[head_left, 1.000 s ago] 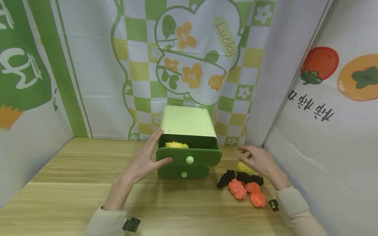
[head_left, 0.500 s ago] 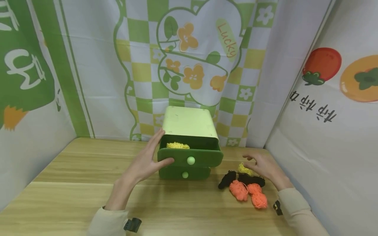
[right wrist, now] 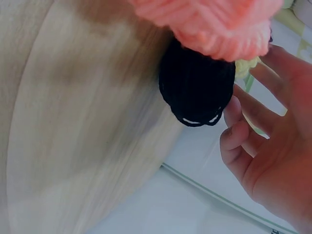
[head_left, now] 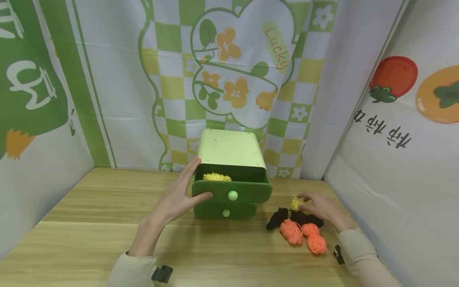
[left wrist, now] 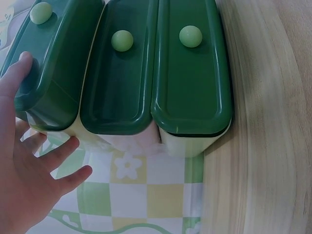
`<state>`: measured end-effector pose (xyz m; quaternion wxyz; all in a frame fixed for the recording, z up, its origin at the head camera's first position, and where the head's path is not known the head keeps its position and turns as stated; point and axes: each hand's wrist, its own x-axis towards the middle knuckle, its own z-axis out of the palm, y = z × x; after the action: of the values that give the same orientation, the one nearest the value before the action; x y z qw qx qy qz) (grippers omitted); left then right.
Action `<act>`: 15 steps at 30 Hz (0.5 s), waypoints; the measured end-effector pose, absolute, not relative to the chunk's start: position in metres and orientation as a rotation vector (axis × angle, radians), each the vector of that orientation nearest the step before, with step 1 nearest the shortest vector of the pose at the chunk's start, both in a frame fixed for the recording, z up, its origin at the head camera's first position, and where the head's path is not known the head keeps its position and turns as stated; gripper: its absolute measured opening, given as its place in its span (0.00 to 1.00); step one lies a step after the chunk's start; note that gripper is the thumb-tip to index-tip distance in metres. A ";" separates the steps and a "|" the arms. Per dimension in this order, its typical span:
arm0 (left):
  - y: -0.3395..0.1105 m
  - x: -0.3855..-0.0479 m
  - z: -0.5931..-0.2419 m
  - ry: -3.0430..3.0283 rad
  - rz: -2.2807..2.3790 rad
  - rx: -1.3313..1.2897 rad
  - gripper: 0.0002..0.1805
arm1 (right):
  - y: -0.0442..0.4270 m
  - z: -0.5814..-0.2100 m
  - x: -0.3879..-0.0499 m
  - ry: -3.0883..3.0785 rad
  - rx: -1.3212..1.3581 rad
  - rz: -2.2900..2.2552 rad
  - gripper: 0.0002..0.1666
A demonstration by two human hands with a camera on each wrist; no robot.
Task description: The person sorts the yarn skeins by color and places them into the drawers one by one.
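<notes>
My left hand (head_left: 172, 201) rests against the left side of the green drawer cabinet (head_left: 231, 147), thumb on the front of the pulled-out top drawer (head_left: 251, 192). The left wrist view shows the hand (left wrist: 34, 175) with spread fingers. Yellow yarn (head_left: 216, 177) lies inside that drawer. On the right, my right hand (head_left: 324, 209) has its thumb and fingertips around a yellow yarn bundle (head_left: 295, 203), apart rather than closed. In the right wrist view, the hand (right wrist: 278, 141) is beside black yarn (right wrist: 197, 85) and partly hidden yellow yarn (right wrist: 245, 67).
Black yarn bundles (head_left: 277, 219) and orange ones (head_left: 292, 232) lie on the wooden table (head_left: 222, 255), in front of the yellow bundle. Lower drawers (left wrist: 195, 78) are closed. A patterned cloth (head_left: 172, 85) hangs behind the cabinet, and a white wall covering (head_left: 387, 175) stands at the right.
My right hand has come down and slightly right, from above the yarn to the yellow bundle. My left hand keeps its place on the cabinet. The view has shifted slightly.
</notes>
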<state>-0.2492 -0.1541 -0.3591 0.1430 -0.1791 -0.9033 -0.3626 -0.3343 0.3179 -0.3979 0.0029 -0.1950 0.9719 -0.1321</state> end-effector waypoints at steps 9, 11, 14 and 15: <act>-0.154 -0.250 -0.359 -2.601 -1.041 -0.526 0.56 | 0.317 -0.403 -0.337 3.038 -0.570 -0.379 0.26; -0.154 -0.250 -0.359 -2.599 -1.042 -0.528 0.56 | 0.317 -0.404 -0.337 3.035 -0.553 -0.370 0.26; -0.154 -0.250 -0.359 -2.598 -1.041 -0.528 0.56 | 0.317 -0.405 -0.338 3.026 -0.530 -0.390 0.27; -0.154 -0.250 -0.360 -2.599 -1.040 -0.527 0.56 | 0.318 -0.406 -0.338 3.021 -0.522 -0.402 0.27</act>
<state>-0.2499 -0.1543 -0.3596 0.1463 -0.1831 -0.9026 -0.3611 -0.3383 0.3175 -0.4061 0.0246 -0.1687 0.9768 -0.1299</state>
